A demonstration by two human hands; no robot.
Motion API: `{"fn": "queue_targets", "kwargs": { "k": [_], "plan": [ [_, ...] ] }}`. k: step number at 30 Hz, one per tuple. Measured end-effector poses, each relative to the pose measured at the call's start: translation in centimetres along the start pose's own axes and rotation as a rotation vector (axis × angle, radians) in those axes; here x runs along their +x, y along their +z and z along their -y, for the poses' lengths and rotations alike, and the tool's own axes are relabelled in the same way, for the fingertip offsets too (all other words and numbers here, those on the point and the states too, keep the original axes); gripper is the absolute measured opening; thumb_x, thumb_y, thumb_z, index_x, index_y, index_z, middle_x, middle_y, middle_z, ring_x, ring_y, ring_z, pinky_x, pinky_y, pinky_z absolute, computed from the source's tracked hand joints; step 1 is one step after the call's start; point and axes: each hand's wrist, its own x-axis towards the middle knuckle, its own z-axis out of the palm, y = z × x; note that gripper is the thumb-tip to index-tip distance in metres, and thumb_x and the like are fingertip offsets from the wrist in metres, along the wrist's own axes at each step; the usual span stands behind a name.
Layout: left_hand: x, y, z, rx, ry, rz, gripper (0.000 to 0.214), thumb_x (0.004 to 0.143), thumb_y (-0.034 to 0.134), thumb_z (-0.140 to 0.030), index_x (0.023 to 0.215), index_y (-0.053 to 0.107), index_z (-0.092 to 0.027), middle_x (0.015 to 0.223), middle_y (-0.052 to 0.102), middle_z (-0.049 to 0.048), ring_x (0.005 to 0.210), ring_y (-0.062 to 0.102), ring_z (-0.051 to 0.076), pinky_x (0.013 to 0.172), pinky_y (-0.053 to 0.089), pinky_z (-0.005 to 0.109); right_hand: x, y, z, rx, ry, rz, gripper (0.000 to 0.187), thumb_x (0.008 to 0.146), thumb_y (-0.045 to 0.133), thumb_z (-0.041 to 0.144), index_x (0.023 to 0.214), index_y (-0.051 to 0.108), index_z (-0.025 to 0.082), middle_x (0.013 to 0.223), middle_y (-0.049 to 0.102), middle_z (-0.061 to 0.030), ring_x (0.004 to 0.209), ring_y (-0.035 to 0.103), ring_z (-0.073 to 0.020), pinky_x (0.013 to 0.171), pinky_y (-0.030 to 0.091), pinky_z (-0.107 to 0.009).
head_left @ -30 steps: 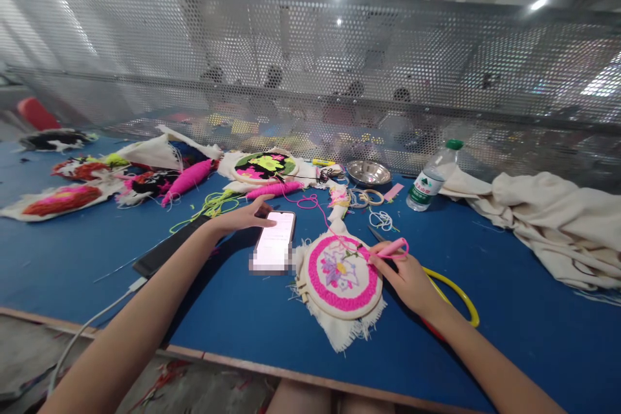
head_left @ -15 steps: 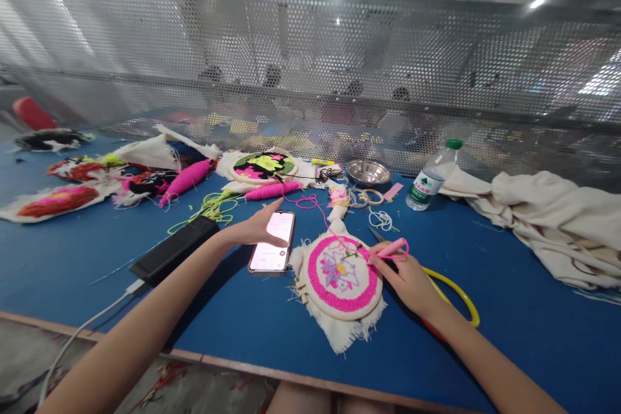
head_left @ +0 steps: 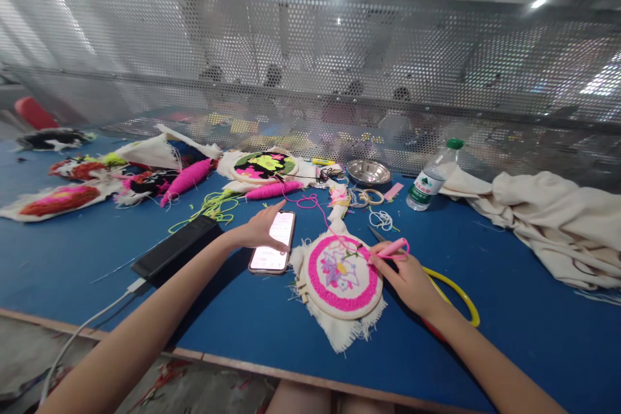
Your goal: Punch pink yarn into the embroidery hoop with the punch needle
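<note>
My left hand [head_left: 259,229] rests on a lit phone [head_left: 273,251] lying flat on the blue table [head_left: 233,317], fingers stretched out over the screen. My right hand [head_left: 406,275] pinches a pink punch needle [head_left: 391,249] whose tip meets the right edge of an embroidery hoop [head_left: 339,275]. The hoop holds cream cloth with a pink ring and a flower inside. A pink thread [head_left: 315,204] runs from the needle up to a pink yarn cone [head_left: 274,191].
A black power bank [head_left: 175,247] with a white cable lies left of the phone. Finished pieces and yarn [head_left: 145,174] crowd the far left. A steel bowl [head_left: 369,173], water bottle [head_left: 431,178], yellow hoop [head_left: 456,291] and cream cloth heap [head_left: 553,220] lie right. A perforated metal screen [head_left: 310,77] backs the table.
My left hand slid forward and to the right over the phone screen. My right hand and the punch needle stayed in place at the hoop.
</note>
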Motion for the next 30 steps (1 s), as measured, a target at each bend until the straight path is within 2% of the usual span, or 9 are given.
{"fn": "queue_targets", "kwargs": {
  "k": [2, 5, 9, 12, 15, 18, 23, 27, 30],
  "plan": [
    [0.0, -0.2, 0.2, -0.039, -0.003, 0.004, 0.129, 0.049, 0.083, -0.055, 0.152, 0.013, -0.022, 0.159, 0.008, 0.0189, 0.144, 0.004, 0.045, 0.113, 0.007, 0.061, 0.0, -0.1, 0.1, 0.001, 0.004, 0.002, 0.027, 0.095, 0.044, 0.041, 0.09, 0.062, 0.02, 0.102, 0.068, -0.007, 0.097, 0.061, -0.0227, 0.089, 0.045, -0.035],
    [-0.2, -1.0, 0.7, -0.136, -0.007, 0.017, 0.115, 0.059, 0.078, -0.055, 0.151, 0.015, -0.027, 0.159, 0.013, 0.0152, 0.144, 0.01, 0.04, 0.114, 0.016, 0.057, -0.1, -0.1, 0.1, 0.002, 0.011, 0.002, 0.028, 0.095, 0.044, 0.041, 0.09, 0.062, 0.02, 0.102, 0.067, -0.0069, 0.096, 0.062, -0.0224, 0.088, 0.045, -0.034],
    [-0.3, -2.4, 1.4, -0.287, -0.038, -0.025, 0.097, 0.073, 0.067, -0.056, 0.15, 0.016, -0.03, 0.153, 0.03, 0.016, 0.137, 0.035, 0.036, 0.108, 0.034, 0.05, -0.1, -0.2, 0.2, 0.002, 0.007, -0.001, 0.028, 0.095, 0.044, 0.041, 0.091, 0.062, 0.02, 0.103, 0.067, -0.0063, 0.096, 0.062, -0.0219, 0.088, 0.045, -0.033],
    [0.0, -2.9, 1.9, -0.365, -0.064, -0.12, 0.088, 0.08, 0.06, -0.056, 0.15, 0.017, -0.026, 0.142, 0.045, 0.0159, 0.13, 0.045, 0.033, 0.107, 0.034, 0.048, -0.1, -0.2, 0.1, 0.004, 0.007, 0.004, 0.028, 0.095, 0.044, 0.041, 0.091, 0.062, 0.02, 0.103, 0.067, -0.0059, 0.097, 0.062, -0.0219, 0.089, 0.044, -0.033],
    [0.4, -2.9, 2.5, -0.403, -0.093, -0.188, 0.087, 0.079, 0.061, -0.053, 0.149, 0.021, -0.019, 0.132, 0.053, 0.0169, 0.124, 0.05, 0.033, 0.107, 0.034, 0.048, -0.1, -0.2, 0.1, 0.008, 0.005, 0.007, 0.028, 0.095, 0.044, 0.041, 0.09, 0.062, 0.02, 0.102, 0.067, -0.0058, 0.096, 0.061, -0.0218, 0.089, 0.044, -0.034],
    [0.7, -2.6, 2.9, -0.416, -0.099, -0.209, 0.084, 0.076, 0.066, -0.049, 0.145, 0.029, -0.018, 0.126, 0.057, 0.0159, 0.119, 0.053, 0.032, 0.106, 0.035, 0.048, -0.1, -0.2, 0.0, 0.018, 0.001, 0.006, 0.028, 0.095, 0.044, 0.041, 0.09, 0.062, 0.02, 0.102, 0.067, -0.0057, 0.096, 0.061, -0.0219, 0.089, 0.044, -0.034],
    [0.7, -2.6, 3.1, -0.402, -0.087, -0.207, 0.075, 0.073, 0.069, -0.046, 0.139, 0.041, -0.022, 0.121, 0.06, 0.0134, 0.116, 0.057, 0.03, 0.101, 0.041, 0.045, 0.0, -0.1, 0.0, 0.021, 0.0, -0.001, 0.026, 0.094, 0.044, 0.04, 0.089, 0.061, 0.021, 0.101, 0.067, -0.0059, 0.095, 0.061, -0.0222, 0.088, 0.045, -0.035],
    [0.6, -2.5, 2.7, -0.332, -0.075, -0.223, 0.063, 0.078, 0.063, -0.043, 0.133, 0.046, -0.017, 0.119, 0.06, 0.0137, 0.111, 0.059, 0.028, 0.097, 0.044, 0.042, 0.0, 0.0, -0.1, 0.024, -0.017, 0.001, 0.025, 0.094, 0.044, 0.038, 0.09, 0.062, 0.021, 0.101, 0.067, -0.0061, 0.095, 0.061, -0.0222, 0.088, 0.045, -0.035],
    [0.7, -1.9, 1.7, -0.218, -0.051, -0.295, 0.051, 0.082, 0.055, -0.039, 0.126, 0.051, -0.014, 0.122, 0.057, 0.014, 0.114, 0.054, 0.028, 0.098, 0.041, 0.043, 0.0, -0.1, -0.1, 0.046, -0.025, -0.015, 0.023, 0.094, 0.047, 0.037, 0.089, 0.062, 0.021, 0.1, 0.067, -0.0061, 0.096, 0.061, -0.0219, 0.089, 0.044, -0.035]
  ]
}}
